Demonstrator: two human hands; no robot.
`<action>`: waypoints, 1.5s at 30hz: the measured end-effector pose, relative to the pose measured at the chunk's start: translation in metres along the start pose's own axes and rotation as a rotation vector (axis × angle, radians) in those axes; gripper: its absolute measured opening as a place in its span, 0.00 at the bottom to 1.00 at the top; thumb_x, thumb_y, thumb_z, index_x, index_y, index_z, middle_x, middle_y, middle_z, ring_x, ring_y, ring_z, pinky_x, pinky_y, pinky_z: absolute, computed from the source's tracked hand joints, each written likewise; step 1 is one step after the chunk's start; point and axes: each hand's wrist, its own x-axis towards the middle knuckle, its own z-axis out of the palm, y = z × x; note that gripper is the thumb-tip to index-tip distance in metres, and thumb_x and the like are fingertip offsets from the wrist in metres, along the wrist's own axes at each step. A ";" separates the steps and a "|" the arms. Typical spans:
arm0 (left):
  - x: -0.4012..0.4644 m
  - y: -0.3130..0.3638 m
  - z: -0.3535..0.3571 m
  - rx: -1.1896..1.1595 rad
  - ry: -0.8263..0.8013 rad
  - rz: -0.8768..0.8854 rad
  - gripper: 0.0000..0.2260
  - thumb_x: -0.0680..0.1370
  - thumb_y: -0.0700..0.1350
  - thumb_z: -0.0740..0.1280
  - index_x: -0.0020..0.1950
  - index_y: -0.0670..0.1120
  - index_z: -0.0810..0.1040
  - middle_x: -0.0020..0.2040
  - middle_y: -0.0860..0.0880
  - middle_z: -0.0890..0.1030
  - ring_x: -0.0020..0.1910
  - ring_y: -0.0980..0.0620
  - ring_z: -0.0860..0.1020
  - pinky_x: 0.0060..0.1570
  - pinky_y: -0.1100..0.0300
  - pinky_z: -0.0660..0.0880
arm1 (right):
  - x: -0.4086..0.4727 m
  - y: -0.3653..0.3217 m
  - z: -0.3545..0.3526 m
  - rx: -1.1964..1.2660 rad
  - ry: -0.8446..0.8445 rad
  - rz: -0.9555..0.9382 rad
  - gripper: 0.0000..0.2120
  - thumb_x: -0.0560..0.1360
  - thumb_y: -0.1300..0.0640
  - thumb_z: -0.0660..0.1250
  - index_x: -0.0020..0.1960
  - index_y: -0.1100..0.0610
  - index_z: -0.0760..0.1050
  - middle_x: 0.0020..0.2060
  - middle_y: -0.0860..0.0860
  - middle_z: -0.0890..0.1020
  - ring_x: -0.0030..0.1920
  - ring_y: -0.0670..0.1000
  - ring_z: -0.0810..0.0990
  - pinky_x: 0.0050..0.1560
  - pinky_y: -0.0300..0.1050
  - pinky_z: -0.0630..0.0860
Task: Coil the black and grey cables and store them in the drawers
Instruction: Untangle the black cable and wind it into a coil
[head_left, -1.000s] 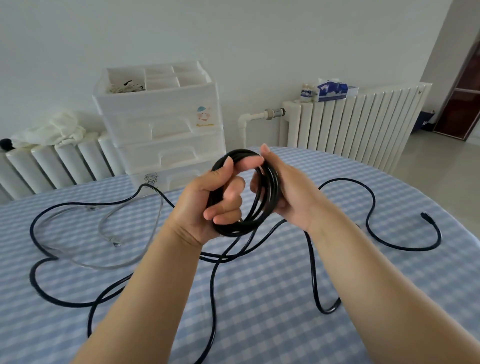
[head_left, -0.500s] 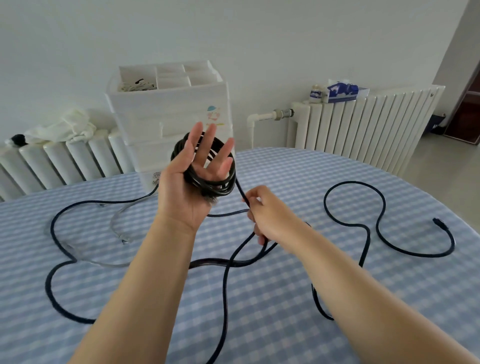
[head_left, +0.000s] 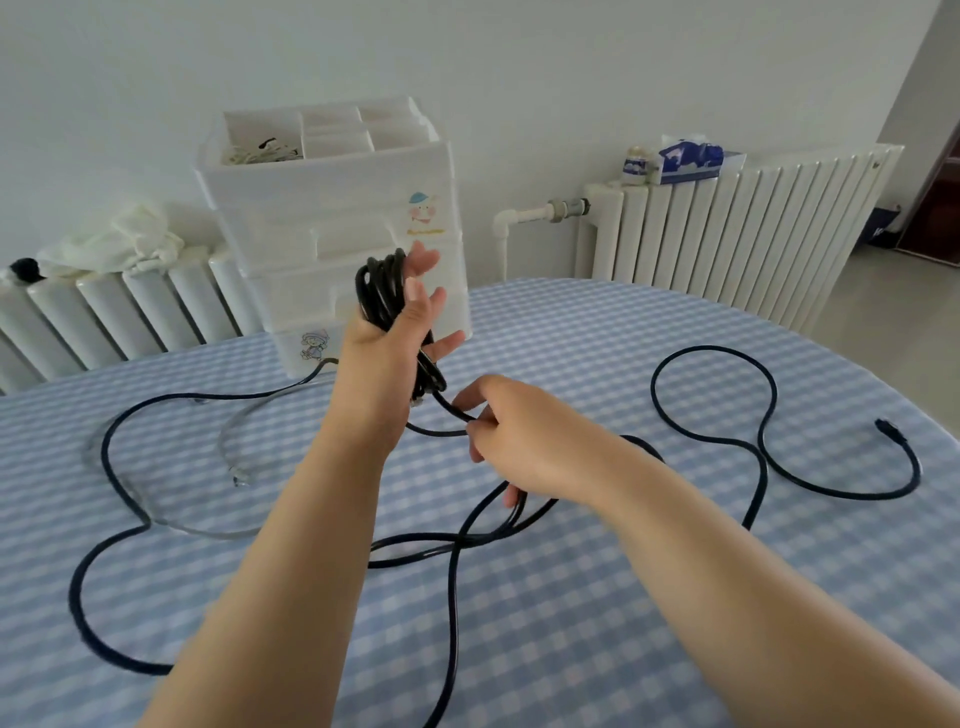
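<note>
My left hand (head_left: 392, 345) is raised above the table with several loops of the black cable (head_left: 382, 291) wound around its palm, fingers spread. My right hand (head_left: 511, 434) pinches the same black cable just below and right of the coil. The rest of the black cable trails in loose curves over the table, and its plug end (head_left: 889, 428) lies at the right. A grey cable (head_left: 236, 452) lies on the left of the table. The white drawer unit (head_left: 332, 228) stands behind my left hand, drawers closed.
The round table carries a blue-and-white checked cloth (head_left: 597, 597). White radiators (head_left: 727, 228) line the wall, one holding a tissue pack (head_left: 685, 158), the other a white cloth (head_left: 117, 241). The open top tray of the drawer unit holds small cords.
My right hand let go of the coil, dropped lower and took the loose black cable. My left hand opened its fingers, rose and turned edge-on, with the coil on it.
</note>
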 end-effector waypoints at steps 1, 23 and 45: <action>0.000 -0.001 0.002 0.082 0.002 0.030 0.12 0.82 0.47 0.58 0.64 0.53 0.72 0.61 0.62 0.76 0.63 0.52 0.76 0.55 0.51 0.79 | -0.002 -0.001 -0.002 0.055 -0.002 -0.008 0.16 0.82 0.57 0.54 0.69 0.50 0.62 0.51 0.52 0.81 0.27 0.45 0.80 0.37 0.43 0.76; -0.014 0.019 0.006 0.387 -0.665 -0.154 0.26 0.73 0.60 0.65 0.29 0.39 0.68 0.17 0.47 0.66 0.16 0.50 0.63 0.23 0.62 0.63 | -0.005 0.009 -0.035 0.350 0.620 -0.426 0.09 0.77 0.52 0.67 0.56 0.48 0.72 0.31 0.43 0.78 0.29 0.39 0.74 0.36 0.35 0.69; -0.020 0.029 0.020 -0.612 -0.548 -0.341 0.10 0.76 0.37 0.56 0.38 0.45 0.73 0.70 0.45 0.73 0.39 0.54 0.80 0.21 0.68 0.68 | 0.021 0.031 -0.008 0.911 0.348 -0.109 0.17 0.82 0.46 0.55 0.43 0.48 0.79 0.38 0.49 0.83 0.44 0.51 0.82 0.55 0.56 0.77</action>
